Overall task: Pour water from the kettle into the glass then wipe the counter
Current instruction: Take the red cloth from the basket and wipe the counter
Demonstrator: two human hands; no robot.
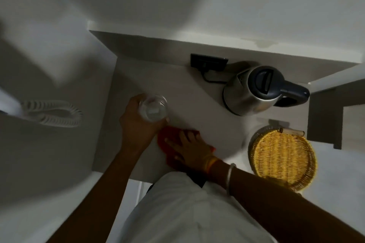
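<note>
Clear glass [153,109] at bench [197,92] left edge, wrapped by left hand [138,124]. Right hand [189,147] flat, fingers spread, pressing red cloth [167,140] just beside it. Steel kettle [254,89] back right.

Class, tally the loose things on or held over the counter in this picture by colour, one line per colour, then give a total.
Silver and black: 1, the kettle
Clear: 1, the glass in the left hand
Red: 1, the cloth under the right hand
Yellow: 1, the basket
Total: 4
</note>
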